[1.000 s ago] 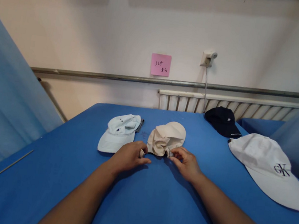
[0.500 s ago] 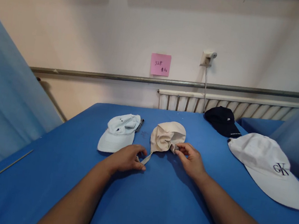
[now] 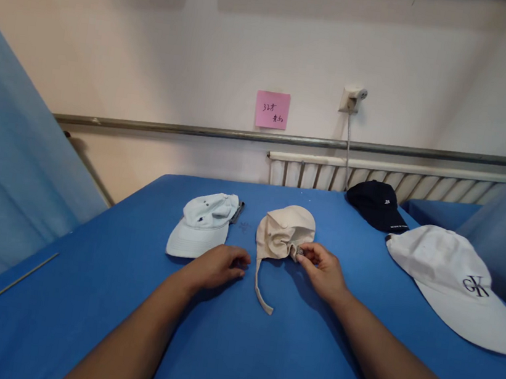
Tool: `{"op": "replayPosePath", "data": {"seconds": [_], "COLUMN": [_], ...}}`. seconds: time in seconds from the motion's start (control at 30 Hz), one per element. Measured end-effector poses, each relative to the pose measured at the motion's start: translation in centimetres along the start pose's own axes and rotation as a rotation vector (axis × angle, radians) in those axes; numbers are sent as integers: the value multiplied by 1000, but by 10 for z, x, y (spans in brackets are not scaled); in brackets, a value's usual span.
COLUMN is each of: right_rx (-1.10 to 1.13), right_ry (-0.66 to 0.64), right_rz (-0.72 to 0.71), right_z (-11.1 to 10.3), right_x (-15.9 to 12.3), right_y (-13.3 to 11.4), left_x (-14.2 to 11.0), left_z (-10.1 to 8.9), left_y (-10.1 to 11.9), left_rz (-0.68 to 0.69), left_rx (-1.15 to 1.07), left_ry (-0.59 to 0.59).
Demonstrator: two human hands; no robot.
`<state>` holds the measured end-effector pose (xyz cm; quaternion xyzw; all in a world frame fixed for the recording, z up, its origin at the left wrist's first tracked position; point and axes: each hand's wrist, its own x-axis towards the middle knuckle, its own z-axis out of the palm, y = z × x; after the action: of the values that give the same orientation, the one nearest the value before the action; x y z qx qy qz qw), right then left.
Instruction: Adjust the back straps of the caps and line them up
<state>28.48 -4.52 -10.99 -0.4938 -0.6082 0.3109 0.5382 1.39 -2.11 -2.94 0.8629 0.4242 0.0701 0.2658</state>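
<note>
A beige cap (image 3: 283, 232) lies crumpled in the middle of the blue table (image 3: 232, 348). Its long strap (image 3: 260, 292) trails loose toward me on the cloth. My right hand (image 3: 322, 272) pinches the metal buckle (image 3: 299, 251) at the cap's back edge. My left hand (image 3: 217, 267) rests on the table just left of the strap, fingers curled loosely, with nothing visible in them.
A pale blue-white cap (image 3: 201, 225) sits left of the beige one. A navy cap (image 3: 378, 205) and a white cap with dark letters (image 3: 453, 278) lie at the right. Blue partitions flank the table; a radiator (image 3: 389, 181) stands behind it.
My left hand drew the strap out of the buckle and let it go; the strap now lies free on the table. My right hand stayed on the buckle.
</note>
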Motion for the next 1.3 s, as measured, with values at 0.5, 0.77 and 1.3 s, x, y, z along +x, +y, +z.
{"op": "replayPosePath", "data": {"seconds": [0.5, 0.77, 1.3], "right_rx": [-56, -78, -145], "right_ry": [-61, -87, -144], "right_rz": [-77, -215, -365], "right_z": [9, 9, 11], "right_x": [-6, -11, -16], "right_y": [-4, -19, -21], "left_x": [13, 22, 21], "left_z": [33, 44, 45], "left_y": [22, 20, 25], "left_rz": [234, 52, 40], "left_rx": [-245, -595, -576], "left_ry": [23, 194, 243]}}
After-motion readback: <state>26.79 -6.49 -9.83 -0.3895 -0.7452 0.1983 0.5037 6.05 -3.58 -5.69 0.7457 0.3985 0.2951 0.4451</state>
